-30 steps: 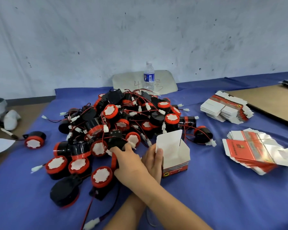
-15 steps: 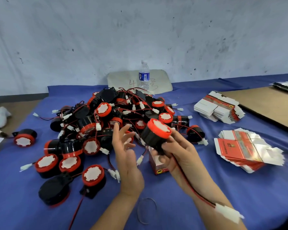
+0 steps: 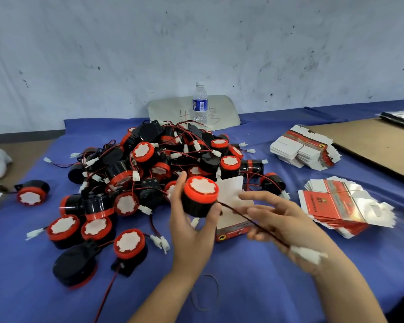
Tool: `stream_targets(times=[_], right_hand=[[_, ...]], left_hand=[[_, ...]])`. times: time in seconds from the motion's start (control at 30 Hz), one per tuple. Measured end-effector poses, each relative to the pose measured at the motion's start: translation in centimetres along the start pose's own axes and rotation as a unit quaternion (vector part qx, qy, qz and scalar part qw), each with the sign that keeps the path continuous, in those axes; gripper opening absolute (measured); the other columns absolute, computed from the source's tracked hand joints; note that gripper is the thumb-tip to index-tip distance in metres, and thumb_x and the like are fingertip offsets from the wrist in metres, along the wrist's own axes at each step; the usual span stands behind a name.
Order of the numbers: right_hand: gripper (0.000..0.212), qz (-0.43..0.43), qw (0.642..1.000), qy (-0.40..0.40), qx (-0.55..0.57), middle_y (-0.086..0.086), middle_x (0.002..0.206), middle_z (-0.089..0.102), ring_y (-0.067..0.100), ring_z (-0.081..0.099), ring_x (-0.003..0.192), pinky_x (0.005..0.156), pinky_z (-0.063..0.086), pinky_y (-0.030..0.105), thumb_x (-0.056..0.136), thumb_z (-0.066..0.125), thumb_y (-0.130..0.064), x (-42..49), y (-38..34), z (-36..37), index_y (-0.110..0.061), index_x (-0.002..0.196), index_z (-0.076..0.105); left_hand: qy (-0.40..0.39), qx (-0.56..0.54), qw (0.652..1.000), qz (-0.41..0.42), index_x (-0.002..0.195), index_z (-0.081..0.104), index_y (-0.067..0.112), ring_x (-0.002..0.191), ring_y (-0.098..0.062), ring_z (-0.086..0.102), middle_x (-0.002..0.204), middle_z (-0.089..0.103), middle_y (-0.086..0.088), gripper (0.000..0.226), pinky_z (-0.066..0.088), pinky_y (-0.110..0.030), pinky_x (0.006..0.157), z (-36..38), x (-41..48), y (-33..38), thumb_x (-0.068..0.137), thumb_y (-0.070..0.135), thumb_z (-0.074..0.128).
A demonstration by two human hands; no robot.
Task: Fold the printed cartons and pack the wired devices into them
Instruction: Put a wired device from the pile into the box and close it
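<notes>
- The left hand (image 3: 191, 227) grips one device (image 3: 200, 197) by its black body, thumb on one side and fingers on the other. The red cap faces up, just above and in front of the open carton (image 3: 231, 190).
- The right hand (image 3: 280, 220) is loosely spread. The wire (image 3: 238, 214) runs from the device across its fingers to the white connector (image 3: 309, 254) near the wrist. Blur hides whether any finger pinches it.
- The step in hand looks like gathering the wire so that device and lead go into the carton together.
- Coil the wire close round the body, or fold it in short loops. A long tail would likely snag on the flaps or hang out.
- Keep the connector in check; I would tuck it against the body rather than let it swing.
- The carton stands on the table (image 3: 266, 287) with its top flap raised, between the hands and the pile (image 3: 149, 164). Nothing holds it, so it may well slide or tip when the device is pushed in. Steady it with the free hand first.
- Lower the device squarely through the mouth; tilted, the red cap could catch a wall and crease the card.
- Keep loose wires from the pile out of the opening.
- Flat cartons (image 3: 336, 203) lie to the right, well apart, ready for folding.
</notes>
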State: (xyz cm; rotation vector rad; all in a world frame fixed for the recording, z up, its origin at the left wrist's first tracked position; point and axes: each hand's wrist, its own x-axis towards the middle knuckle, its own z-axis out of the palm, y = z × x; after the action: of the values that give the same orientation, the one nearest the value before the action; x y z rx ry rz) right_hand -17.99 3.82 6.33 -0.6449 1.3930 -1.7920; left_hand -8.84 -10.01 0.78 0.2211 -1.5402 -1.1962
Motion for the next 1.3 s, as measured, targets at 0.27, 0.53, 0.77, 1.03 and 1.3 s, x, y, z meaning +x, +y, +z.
stream_targets(times=[0.27,0.53,0.77,1.03,1.3], right_hand=[[0.029,-0.229,0.963,0.118,0.080,0.011,0.099,0.073,0.026,0.070,0.099,0.080,0.055,0.022,0.077,0.055,0.013,-0.4,-0.2,-0.2,-0.008,0.083,0.075],[0.066,-0.226,0.839,0.113,-0.482,-0.015,0.104,0.062,0.001,0.059,0.092,0.083,0.045,0.011,0.060,0.083,-0.046,-0.9,-0.5,3.5,-0.027,0.120,0.064],[0.044,-0.213,0.876,0.185,-0.392,-0.017,0.088,0.064,-0.008,0.060,0.079,0.068,0.044,0.004,0.067,0.082,-0.031,0.3,-1.2,1.7,-0.046,0.097,0.054],[0.035,-0.164,0.727,0.116,-0.657,-0.002,0.104,0.055,0.019,0.048,0.099,0.069,0.028,0.024,0.081,0.073,-0.036,3.3,1.5,1.4,-0.018,0.105,0.054],[0.029,-0.156,0.699,0.083,-0.693,-0.002,0.105,0.056,0.019,0.049,0.101,0.072,0.033,0.024,0.089,0.062,-0.039,4.3,2.7,2.1,-0.016,0.102,0.051]], left_hand=[[-0.024,0.058,0.997,0.046,0.132,0.041,0.046,0.129,-0.009,0.046,0.134,0.045,0.026,0.061,0.046,-0.030,0.100,-0.2,0.1,-0.9,0.080,0.037,0.071],[-0.084,0.158,0.970,0.164,0.133,0.042,0.019,0.130,0.007,0.038,0.135,0.041,0.010,0.049,0.043,-0.012,0.096,-0.1,-0.6,-0.5,0.093,0.045,0.056],[-0.140,0.094,0.985,-0.039,0.146,-0.005,0.051,0.144,0.007,0.010,0.159,0.009,0.016,0.116,0.019,-0.003,0.106,0.6,-0.2,-0.7,0.061,0.073,0.071],[-0.258,0.168,0.939,-0.153,0.137,-0.015,0.060,0.104,0.007,0.057,0.118,0.060,0.023,0.120,0.041,-0.002,0.078,0.0,-0.5,-4.4,0.069,0.042,0.081],[-0.233,0.179,0.946,-0.139,0.131,-0.015,0.073,0.099,0.015,0.056,0.107,0.062,0.032,0.122,0.042,-0.001,0.073,-0.5,-0.6,-5.7,0.073,0.024,0.081]])
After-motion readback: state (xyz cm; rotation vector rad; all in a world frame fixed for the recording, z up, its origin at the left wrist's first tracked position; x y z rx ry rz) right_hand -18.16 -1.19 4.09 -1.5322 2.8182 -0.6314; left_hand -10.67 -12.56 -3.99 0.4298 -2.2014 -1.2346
